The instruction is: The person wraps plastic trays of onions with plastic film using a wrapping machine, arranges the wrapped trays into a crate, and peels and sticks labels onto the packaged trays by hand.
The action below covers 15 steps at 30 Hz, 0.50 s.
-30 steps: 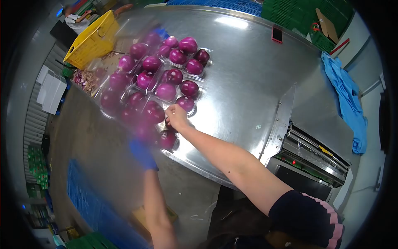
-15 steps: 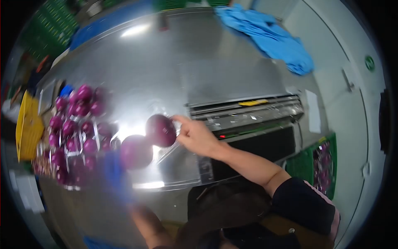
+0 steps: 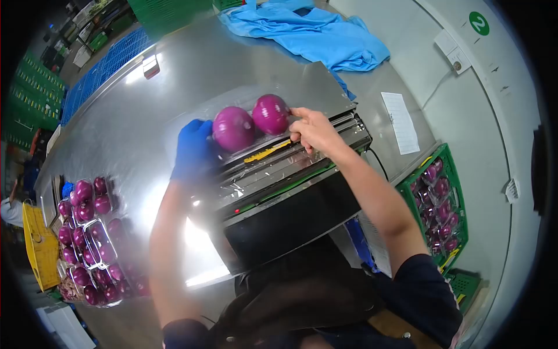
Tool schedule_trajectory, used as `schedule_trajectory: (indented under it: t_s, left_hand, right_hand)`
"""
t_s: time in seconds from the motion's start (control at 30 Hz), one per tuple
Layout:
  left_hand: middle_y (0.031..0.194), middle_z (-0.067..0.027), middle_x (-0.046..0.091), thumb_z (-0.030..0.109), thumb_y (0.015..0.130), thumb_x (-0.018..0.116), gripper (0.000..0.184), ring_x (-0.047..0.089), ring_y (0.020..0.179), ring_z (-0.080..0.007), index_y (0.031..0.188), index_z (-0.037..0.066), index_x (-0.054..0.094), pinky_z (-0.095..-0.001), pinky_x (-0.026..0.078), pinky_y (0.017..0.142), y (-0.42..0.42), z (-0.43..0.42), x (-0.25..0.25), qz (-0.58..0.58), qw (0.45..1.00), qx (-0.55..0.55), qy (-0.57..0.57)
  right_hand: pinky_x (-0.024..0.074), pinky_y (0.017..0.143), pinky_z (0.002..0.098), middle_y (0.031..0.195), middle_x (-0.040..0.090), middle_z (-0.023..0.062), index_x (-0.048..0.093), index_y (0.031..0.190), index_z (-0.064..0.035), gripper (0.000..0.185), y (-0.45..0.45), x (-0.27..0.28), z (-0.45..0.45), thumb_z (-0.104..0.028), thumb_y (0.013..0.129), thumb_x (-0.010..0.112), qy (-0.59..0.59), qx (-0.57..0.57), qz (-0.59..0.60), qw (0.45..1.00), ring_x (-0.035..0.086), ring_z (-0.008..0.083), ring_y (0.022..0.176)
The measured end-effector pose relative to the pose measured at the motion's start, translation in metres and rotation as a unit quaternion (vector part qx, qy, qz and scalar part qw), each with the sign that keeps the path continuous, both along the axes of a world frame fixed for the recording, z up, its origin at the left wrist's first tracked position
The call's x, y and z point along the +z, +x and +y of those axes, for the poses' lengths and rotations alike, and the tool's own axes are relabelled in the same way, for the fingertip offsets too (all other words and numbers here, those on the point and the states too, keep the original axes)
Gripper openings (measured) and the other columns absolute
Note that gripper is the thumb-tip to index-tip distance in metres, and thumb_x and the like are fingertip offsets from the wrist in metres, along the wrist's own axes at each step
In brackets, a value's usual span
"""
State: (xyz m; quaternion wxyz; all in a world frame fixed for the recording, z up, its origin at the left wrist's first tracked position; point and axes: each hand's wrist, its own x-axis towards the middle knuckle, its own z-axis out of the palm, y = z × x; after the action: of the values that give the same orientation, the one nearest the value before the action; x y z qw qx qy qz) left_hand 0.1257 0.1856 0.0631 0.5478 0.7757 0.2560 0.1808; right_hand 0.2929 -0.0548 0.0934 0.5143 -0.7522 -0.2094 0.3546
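Note:
Two large, shiny red onions, the left one and the right one, sit together in clear plastic, just above the far edge of a film-wrapping machine. My left hand, in a blue glove and slightly blurred, grips the pack at its left side. From the right, my bare right hand pinches the pack's edge by the right onion. Glare hides the exact outline of the plastic. A yellow strip lies on the machine, just below the onions.
Several packs of red onions stand at the table's left, near a yellow crate. A blue cloth lies at the back. On the right are a paper sheet and a green crate holding wrapped onions.
The view has swung rightward. Both hands and the two onions have come from left of the machine to its far edge. My left hand has risen beside the left onion.

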Motion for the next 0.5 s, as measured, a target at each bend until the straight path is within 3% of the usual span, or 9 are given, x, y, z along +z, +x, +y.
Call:
schedule_trajectory:
  t_s: [0.07, 0.1, 0.13, 0.17, 0.27, 0.33, 0.37, 0.43, 0.5]
  left_hand:
    - [0.085, -0.0063, 0.066, 0.019, 0.089, 0.059, 0.020, 0.057, 0.059, -0.0130, 0.101, 0.004, 0.063, -0.0257, 0.045, 0.054, -0.029, -0.023, 0.026, 0.001, 0.999, 0.009, -0.050]
    - [0.089, -0.0056, 0.068, 0.019, 0.090, 0.060, 0.022, 0.058, 0.061, -0.0112, 0.105, 0.004, 0.063, -0.0244, 0.046, 0.056, -0.051, -0.026, 0.027, 0.002, 1.000, 0.004, -0.001]
    - [0.105, -0.0063, 0.067, 0.010, 0.084, 0.066, 0.028, 0.061, 0.070, -0.0137, 0.111, 0.010, 0.064, -0.0241, 0.049, 0.062, -0.078, -0.015, 0.010, 0.031, 0.976, -0.004, 0.217]
    - [0.118, -0.0073, 0.060, 0.008, 0.077, 0.069, 0.041, 0.060, 0.084, -0.0185, 0.117, 0.014, 0.061, -0.0282, 0.048, 0.072, -0.095, -0.015, 0.011, 0.079, 0.954, -0.043, 0.286]
    - [0.139, -0.0076, 0.047, 0.010, 0.067, 0.070, 0.063, 0.054, 0.109, -0.0271, 0.127, 0.023, 0.057, -0.0388, 0.043, 0.095, -0.118, -0.025, 0.020, 0.190, 0.833, -0.143, 0.500]
    - [0.142, -0.0060, 0.043, 0.013, 0.065, 0.069, 0.066, 0.050, 0.114, -0.0282, 0.129, 0.027, 0.056, -0.0433, 0.037, 0.102, -0.100, -0.043, 0.033, 0.117, 0.735, -0.172, 0.646]
    - [0.140, -0.0039, 0.047, 0.017, 0.069, 0.067, 0.060, 0.052, 0.112, -0.0259, 0.127, 0.029, 0.057, -0.0442, 0.036, 0.103, -0.094, -0.047, 0.030, 0.132, 0.743, -0.176, 0.633]
    - [0.130, -0.0023, 0.057, 0.016, 0.070, 0.067, 0.054, 0.053, 0.110, -0.0249, 0.122, 0.025, 0.061, -0.0433, 0.033, 0.105, -0.092, -0.056, 0.028, 0.181, 0.796, -0.201, 0.542]
    - [0.117, -0.0068, 0.064, 0.014, 0.076, 0.065, 0.039, 0.059, 0.098, -0.0241, 0.115, 0.015, 0.065, -0.0414, 0.041, 0.096, -0.132, -0.058, 0.012, 0.152, 0.908, -0.131, 0.367]
  right_hand:
    - [0.0453, 0.045, 0.0265, 0.081, 0.064, 0.0103, 0.046, 0.133, 0.0002, 0.049, 0.019, 0.003, -0.014, -0.017, 0.089, 0.056, -0.031, 0.101, 0.002, 0.994, 0.057, 0.0138, 0.052]
    - [0.0464, 0.047, 0.0271, 0.090, 0.064, 0.0102, 0.047, 0.133, -0.0050, 0.047, 0.033, 0.002, -0.030, -0.018, 0.088, 0.057, -0.013, 0.156, -0.169, 0.973, 0.059, 0.0159, 0.055]
    - [0.0475, 0.048, 0.0278, 0.098, 0.064, 0.0101, 0.049, 0.132, -0.0102, 0.046, 0.047, -0.001, -0.048, -0.018, 0.088, 0.058, 0.005, 0.205, -0.333, 0.920, 0.061, 0.0180, 0.059]
    - [0.0486, 0.050, 0.0285, 0.107, 0.063, 0.0099, 0.051, 0.132, -0.0154, 0.045, 0.058, -0.003, -0.061, -0.019, 0.088, 0.058, 0.022, 0.248, -0.488, 0.837, 0.062, 0.0202, 0.062]
    - [0.0513, 0.057, 0.0312, 0.130, 0.052, 0.0052, 0.054, 0.126, -0.0279, 0.042, 0.081, 0.008, -0.079, -0.017, 0.086, 0.059, -0.116, 0.393, -0.589, 0.696, 0.065, 0.0246, 0.071]
    - [0.0520, 0.058, 0.0317, 0.137, 0.046, 0.0044, 0.055, 0.125, -0.0296, 0.044, 0.075, 0.001, -0.067, -0.014, 0.084, 0.060, -0.032, 0.436, -0.584, 0.684, 0.065, 0.0232, 0.073]
    - [0.0524, 0.058, 0.0319, 0.140, 0.043, 0.0041, 0.056, 0.124, -0.0304, 0.045, 0.071, -0.002, -0.057, -0.013, 0.083, 0.060, 0.010, 0.453, -0.582, 0.676, 0.066, 0.0225, 0.074]
    - [0.0535, 0.060, 0.0311, 0.126, 0.057, 0.0043, 0.064, 0.113, -0.0201, 0.027, 0.064, -0.017, -0.058, -0.015, 0.087, 0.059, 0.104, 0.430, -0.510, 0.738, 0.066, 0.0207, 0.074]
    - [0.0541, 0.061, 0.0306, 0.116, 0.064, 0.0054, 0.068, 0.105, -0.0140, 0.019, 0.069, -0.028, -0.080, -0.017, 0.089, 0.059, 0.196, 0.374, -0.438, 0.794, 0.066, 0.0195, 0.074]
